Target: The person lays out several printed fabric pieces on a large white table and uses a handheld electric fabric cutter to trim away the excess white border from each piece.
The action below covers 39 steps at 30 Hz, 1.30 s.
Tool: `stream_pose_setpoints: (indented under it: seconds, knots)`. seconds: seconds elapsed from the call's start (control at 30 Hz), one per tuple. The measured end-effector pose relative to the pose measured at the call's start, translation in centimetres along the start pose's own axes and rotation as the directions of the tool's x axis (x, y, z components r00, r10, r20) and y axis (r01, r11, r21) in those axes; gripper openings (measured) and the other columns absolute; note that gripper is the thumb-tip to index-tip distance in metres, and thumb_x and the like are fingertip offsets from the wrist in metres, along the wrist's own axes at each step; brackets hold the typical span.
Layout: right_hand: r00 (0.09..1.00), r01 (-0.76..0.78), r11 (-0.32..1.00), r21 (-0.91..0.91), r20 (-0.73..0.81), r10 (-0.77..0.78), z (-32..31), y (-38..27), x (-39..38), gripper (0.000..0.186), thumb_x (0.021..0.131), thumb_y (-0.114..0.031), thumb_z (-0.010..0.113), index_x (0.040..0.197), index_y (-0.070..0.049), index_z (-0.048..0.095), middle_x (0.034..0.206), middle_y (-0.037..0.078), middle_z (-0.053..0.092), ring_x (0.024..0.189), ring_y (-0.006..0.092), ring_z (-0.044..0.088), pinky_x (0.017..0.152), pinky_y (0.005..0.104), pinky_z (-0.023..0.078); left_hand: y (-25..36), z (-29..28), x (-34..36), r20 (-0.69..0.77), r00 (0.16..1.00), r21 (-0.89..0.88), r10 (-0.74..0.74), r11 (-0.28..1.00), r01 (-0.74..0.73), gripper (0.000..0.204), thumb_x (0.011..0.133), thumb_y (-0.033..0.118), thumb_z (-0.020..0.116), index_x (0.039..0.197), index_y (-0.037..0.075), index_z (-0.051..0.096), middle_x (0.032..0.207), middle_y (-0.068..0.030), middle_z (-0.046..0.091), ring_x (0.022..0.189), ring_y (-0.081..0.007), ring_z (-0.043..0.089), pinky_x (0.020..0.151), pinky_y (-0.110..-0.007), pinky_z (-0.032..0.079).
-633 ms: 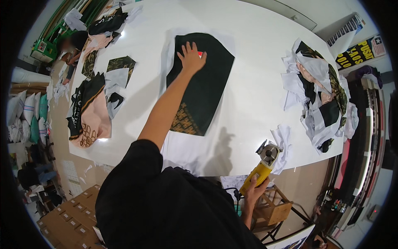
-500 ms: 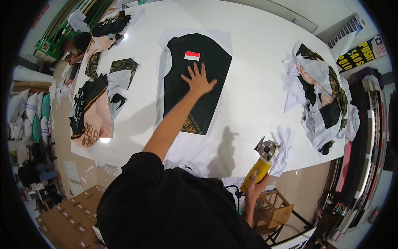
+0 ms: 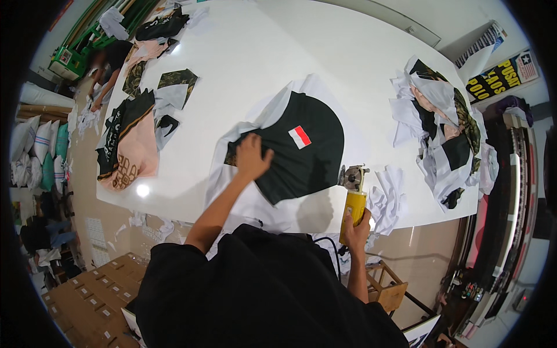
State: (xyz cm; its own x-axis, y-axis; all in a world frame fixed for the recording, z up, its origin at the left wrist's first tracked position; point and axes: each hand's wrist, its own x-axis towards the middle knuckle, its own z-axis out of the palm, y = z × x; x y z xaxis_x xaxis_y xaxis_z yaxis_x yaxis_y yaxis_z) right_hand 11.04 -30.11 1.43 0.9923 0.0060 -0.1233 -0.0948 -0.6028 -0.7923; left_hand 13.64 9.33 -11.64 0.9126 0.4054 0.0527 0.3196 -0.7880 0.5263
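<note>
A dark green sleeve-shaped fabric panel (image 3: pixel 316 116) with a red-and-white patch lies turned at a slant on the table, over white cloth (image 3: pixel 223 188). My left hand (image 3: pixel 251 161) rests on its narrower left end, fingers down and thumb apart. Folds run through the fabric beside it, and part of a gold-brown pattern shows past the fingers. In my right hand (image 3: pixel 357 231) is a yellow electric rotary cloth cutter (image 3: pixel 354 203), gripped by its body. The cutter's metal head is at the panel's right edge; I cannot tell whether the blade touches the cloth.
White table (image 3: pixel 272 40) spans the view. Cut garment pieces (image 3: pixel 136 142) lie at left, a heap of scraps (image 3: pixel 449 133) at right, and crumpled white cloth (image 3: pixel 387 200) beside the cutter. A wooden stool (image 3: pixel 386 285) stands below the near edge. Another person (image 3: pixel 110 66) bends at far left.
The panel has swung round, its narrow end now to the left and its patch tilted. My left hand has moved down and left with it; the cutter has risen leftward to the panel's edge.
</note>
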Motion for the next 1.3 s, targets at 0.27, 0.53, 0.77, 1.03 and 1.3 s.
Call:
stream_pose_setpoints:
  seconds: [0.27,0.53,0.77,1.03,1.3]
  knots:
    - [0.999,0.032,0.999,-0.040,0.029,-0.031,-0.1,0.8,-1.4,0.050,0.095,-0.022,0.071,0.126,0.010,0.049,0.098,0.031,0.069,0.090,0.0385,0.072,0.081,0.0439,0.056,-7.3,-4.5,3.5,-0.533,0.829,0.347,-0.168,0.850,0.395,0.068,0.094,0.046,0.061,0.145,0.001,0.052,0.154,-0.0249,0.043,0.143,-0.0442,0.038,0.112,-0.064,0.031]
    - [1.000,-0.002,0.999,-0.041,0.020,0.003,-0.6,2.2,-2.2,0.052,0.094,-0.022,0.071,0.128,0.010,0.049,0.099,0.031,0.070,0.092,0.0395,0.073,0.082,0.0442,0.056,6.0,0.7,-7.8,0.248,0.833,0.141,0.495,0.832,-0.537,0.084,0.089,0.065,0.060,0.152,0.011,0.047,0.163,-0.0249,0.031,0.153,-0.0418,0.027,0.121,-0.068,0.014]
    - [0.996,-0.032,0.999,-0.010,-0.078,0.032,-3.1,3.0,-4.0,0.053,0.094,-0.021,0.071,0.129,0.010,0.048,0.100,0.028,0.070,0.091,0.0341,0.072,0.083,0.0420,0.056,6.5,-2.5,0.1,0.662,0.727,0.176,0.182,0.905,-0.387,0.099,0.078,0.090,0.053,0.117,0.001,0.075,0.115,-0.0249,0.068,0.114,-0.0413,0.060,0.113,-0.062,0.033]
    - [0.993,-0.086,0.995,0.060,-0.078,0.090,-3.4,2.4,-4.4,0.050,0.094,-0.021,0.072,0.130,0.008,0.050,0.106,0.025,0.070,0.097,0.0300,0.070,0.087,0.0403,0.055,-5.7,-1.1,10.5,-0.291,0.780,0.172,-0.554,0.772,0.612,0.105,0.090,0.081,0.043,0.166,0.012,0.023,0.172,-0.0233,0.009,0.158,-0.0480,0.003,0.118,-0.075,-0.003]
    - [0.999,-0.016,1.000,0.007,-0.044,0.016,-3.0,4.3,-5.0,0.051,0.094,-0.021,0.071,0.130,0.008,0.050,0.107,0.028,0.069,0.098,0.0360,0.071,0.088,0.0433,0.054,-4.9,-1.9,11.2,-0.290,0.725,0.115,-0.625,0.729,0.675,0.109,0.087,0.083,0.046,0.166,0.013,0.021,0.172,-0.0254,0.004,0.155,-0.0555,-0.003,0.114,-0.079,-0.006]
